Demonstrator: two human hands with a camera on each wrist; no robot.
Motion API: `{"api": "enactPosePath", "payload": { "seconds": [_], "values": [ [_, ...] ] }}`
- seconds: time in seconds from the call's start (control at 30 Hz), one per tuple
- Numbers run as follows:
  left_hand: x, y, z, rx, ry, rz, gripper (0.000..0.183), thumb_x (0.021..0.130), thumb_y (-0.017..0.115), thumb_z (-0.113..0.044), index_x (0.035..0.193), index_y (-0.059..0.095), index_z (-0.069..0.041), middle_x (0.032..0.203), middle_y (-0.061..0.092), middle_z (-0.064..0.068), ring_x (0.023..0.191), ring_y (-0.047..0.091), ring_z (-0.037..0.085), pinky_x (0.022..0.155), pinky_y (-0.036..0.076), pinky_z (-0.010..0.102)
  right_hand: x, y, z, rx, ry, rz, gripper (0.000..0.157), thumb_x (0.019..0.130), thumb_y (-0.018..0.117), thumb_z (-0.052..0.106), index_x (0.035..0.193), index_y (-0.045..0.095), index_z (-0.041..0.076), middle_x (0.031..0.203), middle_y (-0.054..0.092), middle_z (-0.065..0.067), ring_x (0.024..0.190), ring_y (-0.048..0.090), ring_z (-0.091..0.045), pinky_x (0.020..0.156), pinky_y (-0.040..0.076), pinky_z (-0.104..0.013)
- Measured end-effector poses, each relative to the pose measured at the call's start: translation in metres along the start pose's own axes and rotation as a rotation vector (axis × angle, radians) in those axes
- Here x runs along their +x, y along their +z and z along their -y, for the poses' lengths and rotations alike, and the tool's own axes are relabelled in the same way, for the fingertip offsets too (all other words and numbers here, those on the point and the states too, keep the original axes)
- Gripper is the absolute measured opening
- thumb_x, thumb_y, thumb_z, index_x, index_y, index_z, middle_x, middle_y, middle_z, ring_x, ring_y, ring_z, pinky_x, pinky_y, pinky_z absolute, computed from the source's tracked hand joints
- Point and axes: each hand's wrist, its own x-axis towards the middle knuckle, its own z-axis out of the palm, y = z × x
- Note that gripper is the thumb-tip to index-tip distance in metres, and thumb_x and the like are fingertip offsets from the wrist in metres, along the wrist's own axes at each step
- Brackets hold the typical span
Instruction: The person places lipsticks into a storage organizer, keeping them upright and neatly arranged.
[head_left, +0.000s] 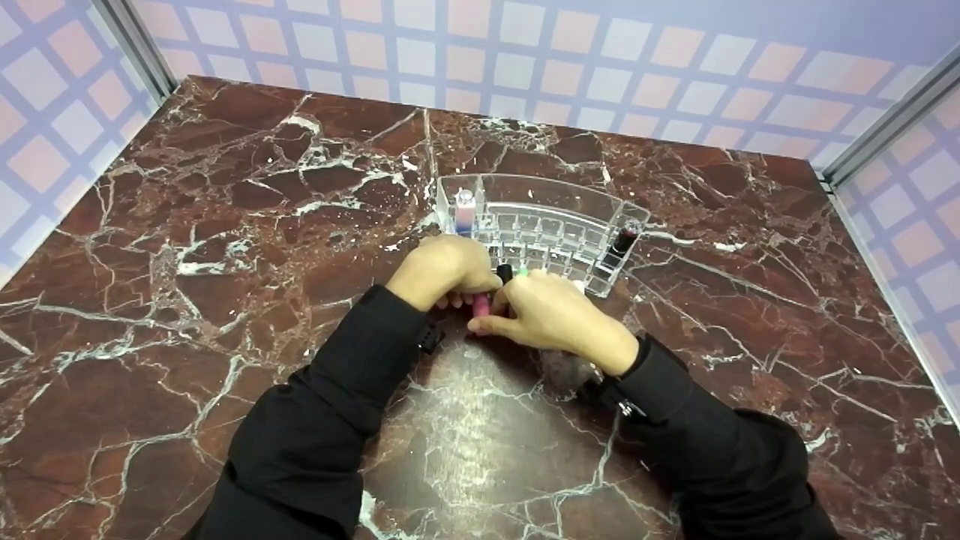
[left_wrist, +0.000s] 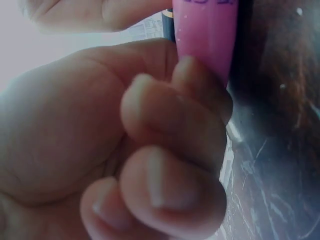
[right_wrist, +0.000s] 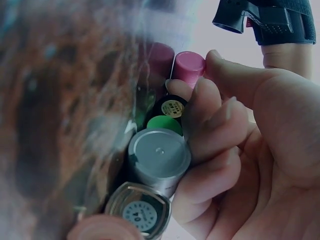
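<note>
Both hands meet in front of the clear organizer (head_left: 555, 191). Between them lies a slim pink cosmetic tube (head_left: 481, 304), with dark lettering in the left wrist view. My left hand (head_left: 448, 268) holds its far part, fingers curled against the pink surface (left_wrist: 206, 37). The thumb and fingers of my right hand (head_left: 553, 311) pinch the near end, seen as a round pink end (right_wrist: 190, 64) in the right wrist view. Alongside the right fingers runs a row of cosmetics: a black tube (right_wrist: 172, 108), a green one (right_wrist: 164, 124), a grey-capped one (right_wrist: 159, 152) and a clear-ended one (right_wrist: 140, 212).
The organizer has several small compartments and a long curved back section. A pink-and-blue bottle (head_left: 465, 212) stands at its left end and a dark lipstick (head_left: 624, 236) at its right. Tiled panels (head_left: 510, 64) border the marbled table (head_left: 187, 315).
</note>
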Motion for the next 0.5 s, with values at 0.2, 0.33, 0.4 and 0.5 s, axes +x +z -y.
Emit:
{"api": "enactPosePath", "payload": {
  "seconds": [0.2,0.33,0.4,0.5],
  "values": [
    [-0.0006,-0.0004,-0.0021,0.042,-0.008,-0.018,0.041,0.102,0.051,-0.037,0.076,0.077,-0.019,0.071,0.067,-0.001,0.058,0.063,0.015,0.058,0.054,0.028,-0.0005,0.0001,-0.0003,-0.006,-0.002,-0.008,0.044,0.093,0.069,0.052,0.064,0.065,0.019,0.05,0.048,0.009,0.044,0.043,-0.007,0.042,0.038,-0.028],
    [-0.001,-0.0009,-0.003,0.069,-0.007,-0.028,0.042,0.102,0.05,-0.039,0.077,0.072,-0.015,0.07,0.066,0.0,0.058,0.064,0.017,0.061,0.054,0.029,-0.0006,-0.0003,0.0003,-0.009,0.002,-0.009,0.046,0.093,0.068,0.053,0.063,0.064,0.018,0.049,0.047,0.009,0.044,0.043,-0.008,0.042,0.039,-0.028],
    [-0.0013,-0.0013,-0.0033,0.077,-0.004,-0.023,0.043,0.103,0.049,-0.041,0.078,0.071,-0.014,0.069,0.065,0.0,0.058,0.064,0.017,0.063,0.055,0.03,-0.0007,-0.0005,0.0005,-0.008,0.006,-0.008,0.046,0.093,0.068,0.053,0.062,0.063,0.018,0.049,0.046,0.009,0.044,0.043,-0.008,0.042,0.038,-0.028],
    [-0.0022,-0.0022,-0.0032,0.084,0.011,-0.012,0.046,0.104,0.046,-0.044,0.08,0.071,-0.015,0.069,0.064,0.0,0.058,0.064,0.016,0.065,0.054,0.031,-0.0009,-0.0009,0.0004,-0.004,0.013,-0.005,0.047,0.094,0.067,0.053,0.062,0.063,0.019,0.049,0.046,0.01,0.043,0.043,-0.007,0.041,0.037,-0.027]
  ]
}}
